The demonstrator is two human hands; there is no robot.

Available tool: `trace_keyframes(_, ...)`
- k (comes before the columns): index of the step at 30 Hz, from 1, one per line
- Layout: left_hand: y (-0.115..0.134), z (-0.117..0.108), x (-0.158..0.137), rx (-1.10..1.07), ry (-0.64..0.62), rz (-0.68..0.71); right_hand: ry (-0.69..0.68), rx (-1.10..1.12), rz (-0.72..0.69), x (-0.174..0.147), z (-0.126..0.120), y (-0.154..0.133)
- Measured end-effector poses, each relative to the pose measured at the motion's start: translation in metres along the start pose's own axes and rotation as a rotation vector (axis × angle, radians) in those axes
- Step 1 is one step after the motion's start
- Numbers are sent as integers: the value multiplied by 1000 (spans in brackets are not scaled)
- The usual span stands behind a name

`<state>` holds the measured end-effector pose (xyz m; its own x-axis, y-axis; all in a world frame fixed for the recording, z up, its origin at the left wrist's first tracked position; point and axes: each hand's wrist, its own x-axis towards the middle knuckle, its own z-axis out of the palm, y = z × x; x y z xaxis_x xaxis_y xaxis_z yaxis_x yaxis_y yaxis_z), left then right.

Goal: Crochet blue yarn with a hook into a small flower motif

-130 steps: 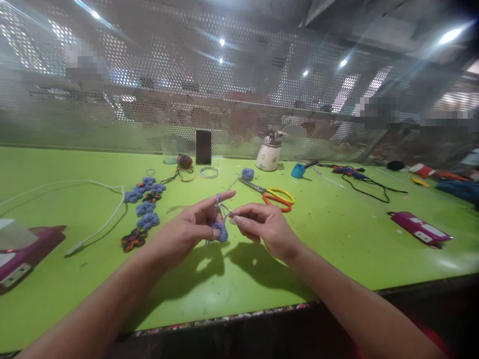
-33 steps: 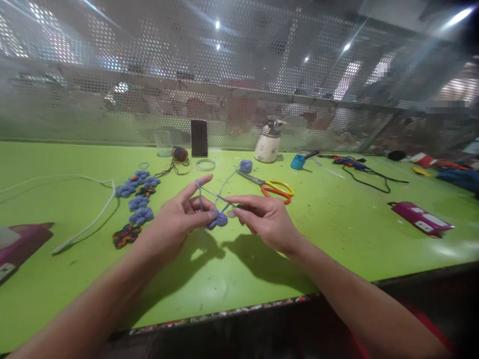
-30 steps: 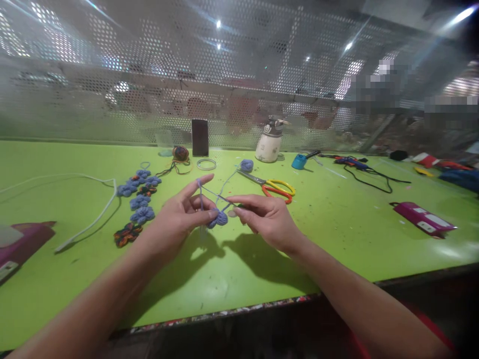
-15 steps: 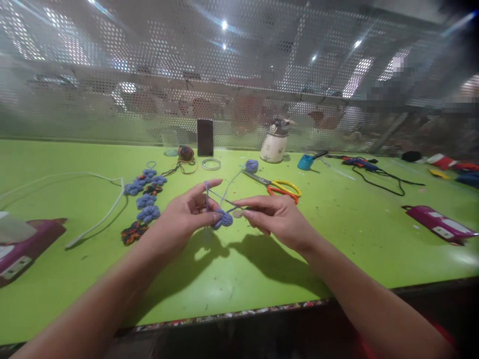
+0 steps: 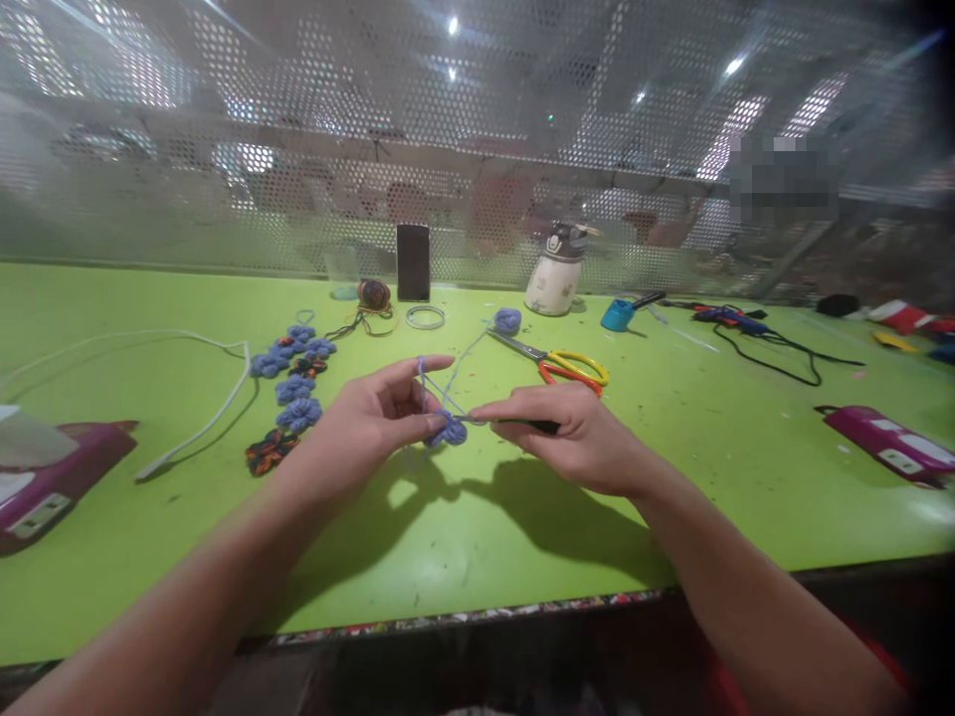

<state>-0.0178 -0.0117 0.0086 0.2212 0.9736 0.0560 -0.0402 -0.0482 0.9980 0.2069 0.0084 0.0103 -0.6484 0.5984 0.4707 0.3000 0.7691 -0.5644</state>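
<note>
My left hand (image 5: pixel 377 410) pinches a small blue-violet crocheted flower piece (image 5: pixel 452 432) between thumb and fingers. Yarn runs over its raised index finger. In my right hand (image 5: pixel 574 428) is a crochet hook (image 5: pixel 543 426) with a dark handle, its thin shaft reaching to the edge of the piece; the tip is hard to make out. A strand leads back to a blue-violet yarn ball (image 5: pixel 508 320). Scissors (image 5: pixel 543 356) with yellow and red handles lie open beyond my right hand. Crocheted flowers (image 5: pixel 298 414), blue and dark multicoloured, lie grouped left of my left hand.
Along the back stand a phone (image 5: pixel 413 263), a white jug with a dark top (image 5: pixel 553 286) and a teal holder (image 5: pixel 618 315). A multicoloured yarn ball (image 5: pixel 374 294) sits near a ring (image 5: pixel 425 317). Purple power strips (image 5: pixel 899 447) lie at both sides; a white cable (image 5: pixel 200 440) curves at left.
The hook has turned and drawn in towards the piece, its dark handle now showing under my right hand's fingers. My left hand keeps its hold. The view has shifted slightly.
</note>
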Motion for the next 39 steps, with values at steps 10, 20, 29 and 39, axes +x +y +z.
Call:
trace_keyframes(10, -1, 1, -2, -52, 28, -2, -74, -97, -34, -1, -2, -3)
trace_keyframes(20, -1, 3, -2, -118, 78, -78, -80, -209, -77, -4, 0, -6)
trace_keyframes(29, -2, 3, -2, -120, 78, -99, -87, -257, -70, -4, 3, -7)
trace_keyframes(39, -5, 6, -3, -30, 111, -53, -63, -314, -15, -5, 4, -7)
